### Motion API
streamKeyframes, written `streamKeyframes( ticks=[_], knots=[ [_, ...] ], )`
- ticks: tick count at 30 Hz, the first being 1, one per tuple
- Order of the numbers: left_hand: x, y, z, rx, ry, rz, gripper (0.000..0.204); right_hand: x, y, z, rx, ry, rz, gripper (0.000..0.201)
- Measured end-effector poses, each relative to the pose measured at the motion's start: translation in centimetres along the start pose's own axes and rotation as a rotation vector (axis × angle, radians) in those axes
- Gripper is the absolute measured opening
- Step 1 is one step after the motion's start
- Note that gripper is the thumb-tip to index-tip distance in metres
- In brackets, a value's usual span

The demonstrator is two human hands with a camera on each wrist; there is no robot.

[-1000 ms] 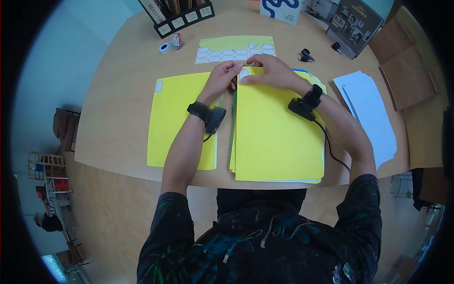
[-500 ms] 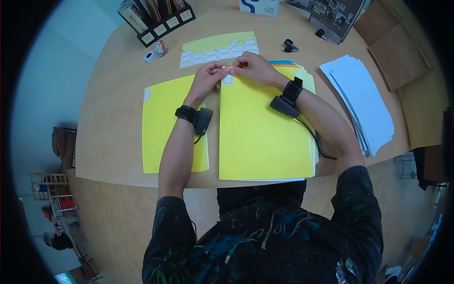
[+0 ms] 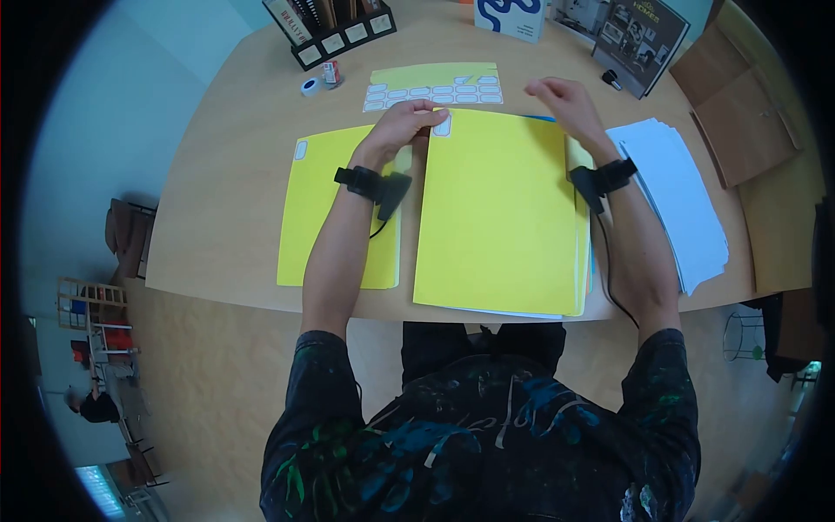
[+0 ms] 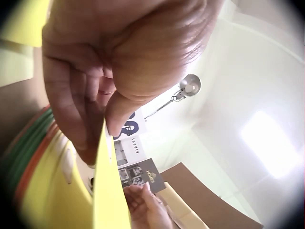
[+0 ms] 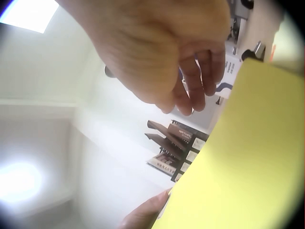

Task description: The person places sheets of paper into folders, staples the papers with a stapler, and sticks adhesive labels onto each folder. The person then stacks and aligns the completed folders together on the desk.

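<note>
My left hand [image 3: 400, 128] pinches the upper left corner of a yellow folder [image 3: 500, 217], thumb on top near a white label [image 3: 443, 123]. In the left wrist view this sheet stands raised, with another yellow folder [image 4: 52, 191] bearing a white label beneath it. Green and orange edges of the stack show below. My right hand [image 3: 570, 109] is apart from the folder, held above its upper right side; its fingers [image 5: 193, 88] are loosely bent and hold nothing. A second yellow folder [image 3: 304, 226] with a corner label lies to the left, partly under my left forearm.
Behind the folders lies a label sheet [image 3: 435, 85]. White paper sheets [image 3: 670, 191] are stacked at right, beside a brown cardboard box [image 3: 748, 130]. At the back stand a black organizer [image 3: 348, 35], a white tape roll [image 3: 310, 86], a dark book [image 3: 639, 43] and a black clip [image 3: 611, 80].
My right hand has left the folder's upper left corner and moved right. The left hand keeps its pinch there, and the folder's top has come up off the stack.
</note>
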State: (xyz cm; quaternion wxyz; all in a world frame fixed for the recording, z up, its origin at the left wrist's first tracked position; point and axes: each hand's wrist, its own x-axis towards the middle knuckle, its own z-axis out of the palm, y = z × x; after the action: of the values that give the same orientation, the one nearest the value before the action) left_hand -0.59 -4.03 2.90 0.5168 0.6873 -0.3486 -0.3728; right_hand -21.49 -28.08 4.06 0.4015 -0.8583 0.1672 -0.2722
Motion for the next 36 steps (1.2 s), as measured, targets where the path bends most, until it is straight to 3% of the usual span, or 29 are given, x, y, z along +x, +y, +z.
streamKeyframes(
  ticks=[2, 4, 10, 12, 13, 15, 18, 20, 24, 26, 30, 32, 33, 35, 36],
  knots=[
    [-1.1, 1.8, -0.7, -0.022, 0.004, 0.013, 0.034, -0.5, 1.6, -2.2, 0.079, 0.054, -0.010, 0.042],
    [-2.4, 4.0, -1.7, -0.043, 0.007, 0.021, 0.032, -1.2, 2.9, -3.8, 0.304, 0.150, 0.217, 0.041],
    [-6.8, 9.0, -9.9, 0.042, 0.107, 0.173, 0.036, -4.6, 3.5, -2.9, 0.149, -0.004, 0.303, 0.039],
    [-7.5, 8.6, -12.8, 0.023, 0.354, 0.198, 0.034, -5.5, 2.9, -2.2, 0.192, -0.033, 0.317, 0.040],
    [-7.5, 7.6, -15.3, 0.028, 0.352, 0.195, 0.034, -5.7, 2.8, -2.0, 0.197, -0.042, 0.346, 0.038],
    [-6.9, 3.9, -20.7, 0.142, 0.423, 0.036, 0.034, -6.3, 2.3, -1.7, 0.210, -0.045, 0.377, 0.036],
    [-7.7, -1.4, -23.7, 0.077, 0.498, -0.061, 0.031, -6.5, 1.7, -1.3, 0.298, -0.058, 0.422, 0.033],
    [-7.4, -5.7, -26.2, 0.135, 0.492, -0.217, 0.025, -6.3, 2.6, -1.2, 0.187, -0.022, 0.311, 0.031],
    [-8.3, -8.2, -24.9, 0.139, 0.529, -0.289, 0.022, -6.4, 3.5, -0.9, 0.124, -0.004, 0.251, 0.033],
    [-8.3, -8.8, -25.2, 0.298, 0.455, -0.359, 0.027, -6.5, 3.5, -0.9, 0.014, 0.034, 0.174, 0.036],
    [-8.5, -7.8, -23.1, 0.391, 0.580, -0.280, 0.036, -6.3, 4.5, -1.0, -0.085, 0.022, 0.110, 0.038],
    [-8.2, -5.6, -20.7, 1.027, 0.772, -0.155, 0.044, -6.4, 4.3, -0.7, -0.061, 0.060, 0.116, 0.040],
    [-7.4, -4.5, -19.6, 1.024, 0.770, -0.157, 0.044, -6.3, 4.5, -0.8, -0.064, 0.058, 0.118, 0.040],
    [-5.3, -2.1, -16.8, 0.736, 0.556, 0.032, 0.046, -6.3, 4.6, -0.8, -0.128, 0.050, 0.089, 0.040],
    [-5.0, -0.5, -14.1, 0.623, 0.453, 0.040, 0.047, -6.3, 4.5, -0.8, -0.131, 0.047, 0.089, 0.040]
  ],
)
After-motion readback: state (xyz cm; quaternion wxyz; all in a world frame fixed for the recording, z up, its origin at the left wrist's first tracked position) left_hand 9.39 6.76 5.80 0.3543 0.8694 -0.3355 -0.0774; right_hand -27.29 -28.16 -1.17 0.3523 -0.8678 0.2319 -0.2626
